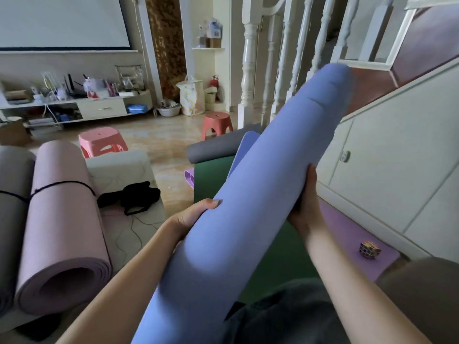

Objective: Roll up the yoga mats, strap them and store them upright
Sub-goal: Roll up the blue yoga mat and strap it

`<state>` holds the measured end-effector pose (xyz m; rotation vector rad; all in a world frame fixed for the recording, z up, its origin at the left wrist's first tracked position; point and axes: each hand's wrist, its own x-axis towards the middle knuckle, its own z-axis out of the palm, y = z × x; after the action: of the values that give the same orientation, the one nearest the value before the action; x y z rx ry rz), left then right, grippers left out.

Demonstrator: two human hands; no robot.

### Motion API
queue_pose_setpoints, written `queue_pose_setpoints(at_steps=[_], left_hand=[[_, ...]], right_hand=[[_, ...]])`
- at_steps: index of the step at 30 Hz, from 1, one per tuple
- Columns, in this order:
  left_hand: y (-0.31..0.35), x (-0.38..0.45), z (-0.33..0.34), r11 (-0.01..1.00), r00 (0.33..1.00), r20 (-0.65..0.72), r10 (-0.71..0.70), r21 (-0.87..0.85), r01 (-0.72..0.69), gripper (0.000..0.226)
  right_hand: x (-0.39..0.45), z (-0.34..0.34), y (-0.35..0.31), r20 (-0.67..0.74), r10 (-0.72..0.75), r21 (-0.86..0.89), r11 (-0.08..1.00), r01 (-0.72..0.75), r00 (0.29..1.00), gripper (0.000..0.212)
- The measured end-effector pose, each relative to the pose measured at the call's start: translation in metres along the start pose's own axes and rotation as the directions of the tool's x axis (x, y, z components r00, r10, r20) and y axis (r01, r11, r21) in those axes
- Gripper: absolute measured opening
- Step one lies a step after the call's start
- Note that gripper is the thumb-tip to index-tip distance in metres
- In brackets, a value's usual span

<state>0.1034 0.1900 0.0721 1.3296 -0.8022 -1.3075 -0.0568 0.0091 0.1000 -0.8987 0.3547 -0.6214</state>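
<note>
A rolled blue yoga mat [260, 184] slants across the view from bottom centre up toward the stairs, lifted off the floor. My left hand [196, 212] grips its left side near the middle, and my right hand [306, 202] grips its right side, fingers hidden behind the roll. At the left lie a rolled pink mat [62, 219] and a rolled grey mat [10, 219], bound by a black strap [62, 183]. A green mat [280, 256] lies flat under the blue roll, with a purple mat [345, 232] beside it and a partly rolled grey mat [216, 147] beyond.
Black straps [139, 194] lie on a white cushion at the left. Two pink stools [101, 142] [216, 124] stand on the tiled floor. A puzzle cube [370, 249] sits on the purple mat. White cabinet panels and a stair railing [248, 70] rise at the right.
</note>
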Motion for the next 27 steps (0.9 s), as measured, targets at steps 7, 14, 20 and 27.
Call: queue_pose_setpoints(at_steps=[7,14,20,27], left_hand=[[0.008,-0.015,-0.020,0.974,0.972,-0.131,0.193,0.147,-0.173,0.085],[0.011,-0.041,-0.032,0.961,0.940,-0.224,0.255,0.164,-0.222,0.130],[-0.004,-0.074,-0.048,0.949,0.915,-0.252,0.314,0.096,-0.300,0.126],[0.005,-0.106,-0.048,0.945,0.913,-0.256,0.316,0.173,-0.278,0.117]], right_hand=[[0.021,0.035,0.001,0.071,-0.088,-0.187,0.977,0.100,0.994,0.088],[0.010,0.067,0.048,0.274,-0.039,-0.277,0.954,0.118,0.961,0.109],[0.003,0.086,0.061,0.415,0.048,-0.391,0.911,0.130,0.909,0.106],[-0.010,0.105,0.057,0.468,0.068,-0.449,0.877,0.171,0.881,0.110]])
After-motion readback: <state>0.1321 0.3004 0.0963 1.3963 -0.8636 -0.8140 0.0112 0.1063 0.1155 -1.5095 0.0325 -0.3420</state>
